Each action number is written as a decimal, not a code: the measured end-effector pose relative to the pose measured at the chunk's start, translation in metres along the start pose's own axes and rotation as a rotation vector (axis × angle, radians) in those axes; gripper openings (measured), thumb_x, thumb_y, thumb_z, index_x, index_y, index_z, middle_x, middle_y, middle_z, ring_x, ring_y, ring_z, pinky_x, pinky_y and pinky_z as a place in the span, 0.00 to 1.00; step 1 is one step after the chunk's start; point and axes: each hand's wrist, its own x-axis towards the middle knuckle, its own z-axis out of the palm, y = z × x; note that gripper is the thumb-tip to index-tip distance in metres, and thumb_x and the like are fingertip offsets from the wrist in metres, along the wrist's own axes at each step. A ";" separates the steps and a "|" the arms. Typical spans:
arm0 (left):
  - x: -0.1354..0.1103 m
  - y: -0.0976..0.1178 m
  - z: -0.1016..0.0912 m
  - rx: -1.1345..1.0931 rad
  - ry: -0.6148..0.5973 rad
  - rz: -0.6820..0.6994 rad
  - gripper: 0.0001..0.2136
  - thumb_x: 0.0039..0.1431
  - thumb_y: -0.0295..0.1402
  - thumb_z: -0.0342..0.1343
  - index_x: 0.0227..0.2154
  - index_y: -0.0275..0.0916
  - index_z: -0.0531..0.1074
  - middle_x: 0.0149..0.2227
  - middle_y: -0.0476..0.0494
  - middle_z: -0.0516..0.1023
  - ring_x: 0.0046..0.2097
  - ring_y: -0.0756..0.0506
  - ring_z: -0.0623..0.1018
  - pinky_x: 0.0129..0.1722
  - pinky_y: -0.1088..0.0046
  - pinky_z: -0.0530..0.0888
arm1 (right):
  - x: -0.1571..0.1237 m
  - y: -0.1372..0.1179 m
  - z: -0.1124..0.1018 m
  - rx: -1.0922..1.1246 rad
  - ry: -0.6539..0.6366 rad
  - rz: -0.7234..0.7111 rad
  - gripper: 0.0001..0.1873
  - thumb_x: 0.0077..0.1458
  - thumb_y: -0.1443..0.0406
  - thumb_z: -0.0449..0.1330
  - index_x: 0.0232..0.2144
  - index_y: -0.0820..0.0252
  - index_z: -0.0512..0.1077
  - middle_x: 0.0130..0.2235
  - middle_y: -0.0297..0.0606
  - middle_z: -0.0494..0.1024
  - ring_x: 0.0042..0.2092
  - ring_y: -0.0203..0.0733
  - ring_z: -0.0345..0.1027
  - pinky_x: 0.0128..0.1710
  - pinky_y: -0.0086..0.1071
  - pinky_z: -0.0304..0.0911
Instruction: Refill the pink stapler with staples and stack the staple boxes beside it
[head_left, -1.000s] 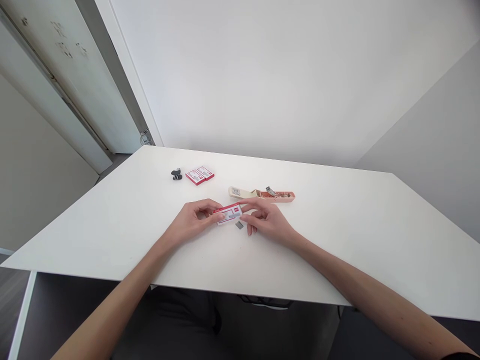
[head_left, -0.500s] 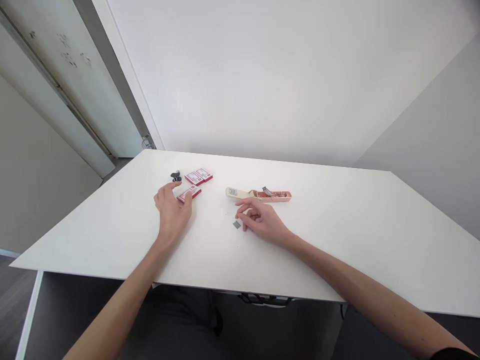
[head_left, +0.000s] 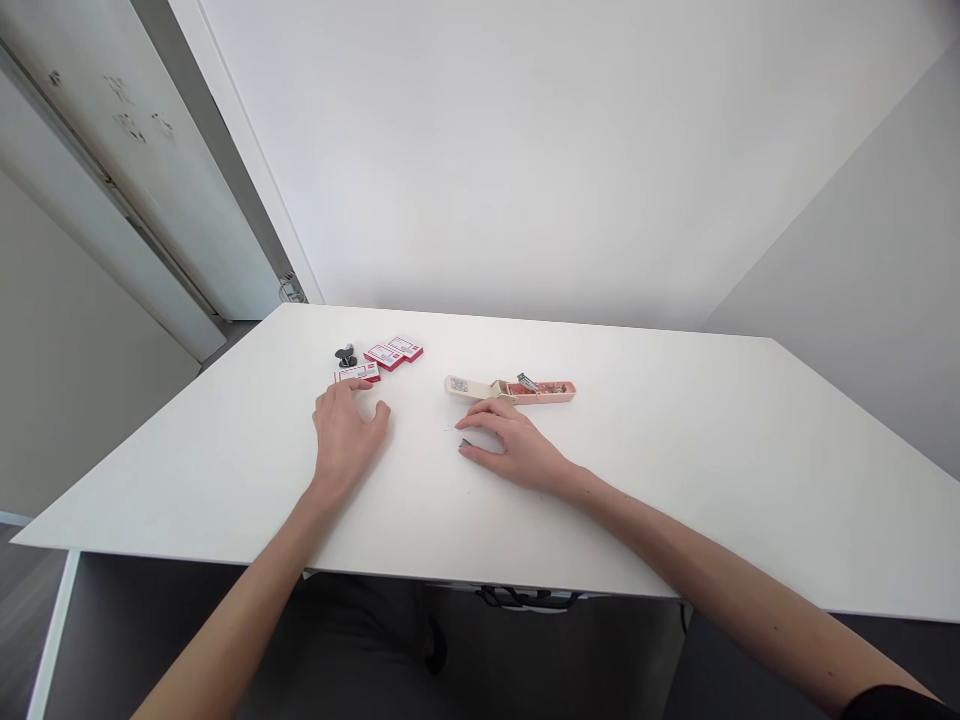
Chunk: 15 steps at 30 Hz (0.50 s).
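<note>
My left hand (head_left: pixel 345 432) rests with thumb and fingers apart, its fingertips at the near edge of a small red-and-white box (head_left: pixel 357 373). Two similar boxes, a middle one (head_left: pixel 385 357) and a far one (head_left: pixel 406 348), lie just beyond, touching or nearly so. Thumb and fingers spread, my right hand (head_left: pixel 514 447) hovers low over or rests on the table. By its thumb tip is a small grey piece (head_left: pixel 464 443), partly hidden, perhaps staples. Past the right hand lies an opened long case, with a cream part (head_left: pixel 469 388) and a pink part (head_left: pixel 551 393) holding small metal bits.
Small black items (head_left: pixel 346 356), perhaps binder clips, sit left of the boxes. A metal piece (head_left: pixel 527 382) leans on the pink part's rim. The white table (head_left: pixel 660 430) meets a white wall (head_left: pixel 510 150) behind. Tiny specks lie near the right hand.
My left thumb has come off the nearest box, which now lies turned and farther left, closer to the black items. My right fingers have spread, and the thumb now covers part of the grey piece.
</note>
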 end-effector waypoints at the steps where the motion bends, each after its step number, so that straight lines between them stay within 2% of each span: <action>1: 0.000 -0.001 0.000 -0.008 0.000 0.008 0.15 0.58 0.36 0.55 0.48 0.42 0.69 0.60 0.35 0.75 0.66 0.30 0.69 0.67 0.46 0.64 | 0.000 0.001 0.000 0.001 0.000 0.008 0.12 0.66 0.60 0.66 0.51 0.49 0.78 0.56 0.42 0.76 0.59 0.51 0.72 0.59 0.49 0.70; 6: -0.001 -0.001 0.001 -0.044 -0.011 0.061 0.14 0.60 0.37 0.55 0.48 0.42 0.70 0.59 0.35 0.74 0.64 0.30 0.69 0.66 0.45 0.65 | 0.003 0.002 -0.001 -0.001 0.028 0.023 0.05 0.66 0.61 0.65 0.44 0.51 0.79 0.48 0.41 0.79 0.52 0.50 0.74 0.54 0.48 0.72; 10: -0.004 0.000 0.000 -0.072 -0.024 0.124 0.11 0.62 0.37 0.54 0.46 0.43 0.72 0.56 0.37 0.77 0.63 0.32 0.71 0.62 0.49 0.69 | 0.004 0.000 -0.001 0.044 0.014 0.044 0.04 0.66 0.61 0.65 0.41 0.52 0.79 0.42 0.39 0.81 0.46 0.47 0.75 0.48 0.43 0.72; 12: -0.005 0.002 0.000 -0.076 -0.022 0.189 0.09 0.64 0.37 0.53 0.45 0.44 0.72 0.54 0.39 0.78 0.61 0.34 0.72 0.62 0.51 0.70 | 0.004 -0.001 -0.001 0.111 0.006 0.083 0.05 0.65 0.59 0.66 0.40 0.52 0.79 0.41 0.38 0.82 0.43 0.45 0.75 0.46 0.42 0.71; 15: -0.005 0.009 0.003 -0.068 -0.006 0.360 0.07 0.68 0.36 0.51 0.44 0.45 0.72 0.51 0.40 0.78 0.58 0.36 0.74 0.62 0.53 0.70 | 0.007 -0.002 -0.001 0.318 0.021 0.174 0.10 0.63 0.55 0.67 0.41 0.53 0.78 0.40 0.37 0.84 0.39 0.43 0.77 0.42 0.40 0.72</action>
